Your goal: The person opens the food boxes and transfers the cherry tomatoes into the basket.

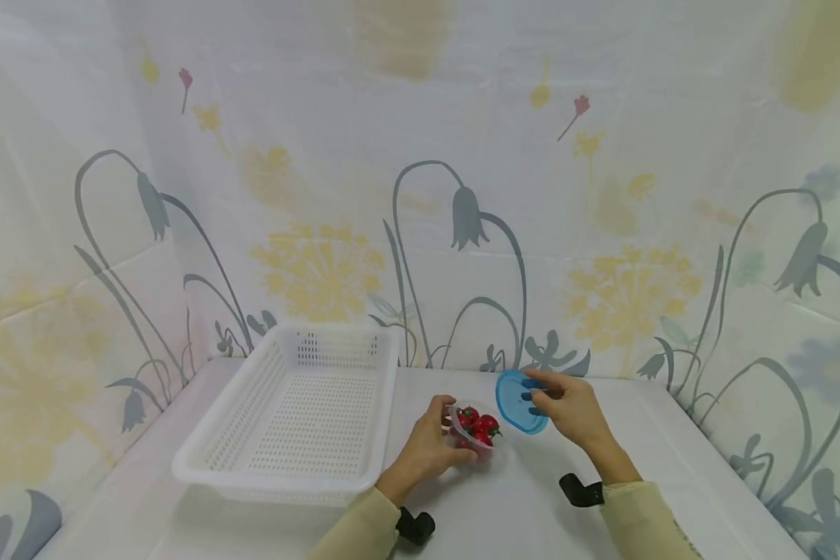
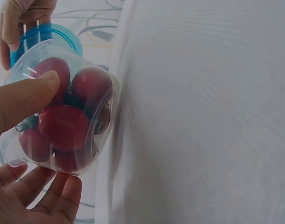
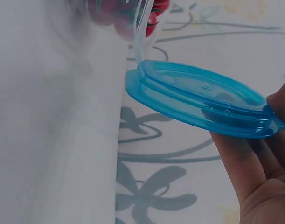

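My left hand [image 1: 430, 447] grips a small clear plastic container [image 2: 96, 140] from the side, thumb on one wall and fingers curled round the other. Inside it sit several red cherry tomatoes [image 1: 481, 424] with green stems, and its open top tilts away to the right. To the right of it, my right hand [image 1: 567, 404] pinches a translucent blue lid [image 1: 516, 403] by its edge. The lid is tilted up on its side, off the container; in the right wrist view its far rim [image 3: 141, 74] comes close under the container's edge.
A large white perforated plastic basket [image 1: 374, 478] stands on the white tablecloth [image 1: 525, 513] to the left of the hands. Behind the table hangs a floral-patterned curtain [image 1: 350, 163], which also runs along both sides. Each wrist carries a black camera mount [image 1: 579, 491].
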Demonstrator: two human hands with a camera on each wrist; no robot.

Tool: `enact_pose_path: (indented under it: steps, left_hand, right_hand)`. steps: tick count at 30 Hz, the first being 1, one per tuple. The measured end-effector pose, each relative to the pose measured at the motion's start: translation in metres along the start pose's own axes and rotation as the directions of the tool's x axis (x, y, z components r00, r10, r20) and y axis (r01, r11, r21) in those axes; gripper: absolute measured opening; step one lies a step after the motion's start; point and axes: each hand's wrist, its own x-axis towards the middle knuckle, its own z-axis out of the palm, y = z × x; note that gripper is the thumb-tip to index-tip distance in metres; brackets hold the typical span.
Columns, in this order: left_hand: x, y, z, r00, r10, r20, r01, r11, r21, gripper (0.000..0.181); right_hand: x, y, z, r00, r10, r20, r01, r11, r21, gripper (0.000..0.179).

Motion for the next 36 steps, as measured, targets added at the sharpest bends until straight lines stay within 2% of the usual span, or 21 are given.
enact_pose_path:
  steps: [7,11,18,21,25,30,36]
  left_hand:
    - [0.000,-0.002,0.000,1.000,-0.007,0.013,0.008,1.000,-0.010,0.084]
    - [0.000,-0.005,0.000,1.000,-0.020,0.014,0.021,1.000,-0.017,0.085]
    - [0.001,-0.005,0.000,0.999,-0.029,0.018,0.029,1.000,-0.012,0.086]
    - [0.001,-0.005,0.001,1.000,-0.026,0.016,0.026,1.000,-0.013,0.085]
    - [0.002,-0.004,0.000,1.000,-0.024,0.013,0.024,1.000,-0.015,0.084]
    - [0.002,-0.003,0.000,1.000,-0.025,0.012,0.025,1.000,-0.018,0.084]
    - [0.000,-0.002,0.000,0.999,-0.043,0.016,0.044,0.999,-0.027,0.085]
  right_hand:
    - [0.002,0.023,-0.004,0.995,0.096,0.017,-0.097,0.976,0.196,0.038]
    - [0.002,0.031,-0.004,0.989,0.147,-0.010,-0.142,0.969,0.204,0.038]
    - [0.002,0.042,0.003,0.974,0.213,-0.077,-0.206,0.974,0.097,0.036]
    - [0.000,0.045,0.005,0.972,0.221,-0.077,-0.216,0.974,0.066,0.036]
    - [0.000,0.047,0.001,0.980,0.194,-0.036,-0.195,0.981,-0.020,0.038]
    - [0.001,0.053,-0.006,0.993,0.120,0.020,-0.116,0.984,-0.134,0.040]
    - [0.000,0.060,-0.016,0.987,0.101,0.129,-0.085,0.989,-0.125,0.051]
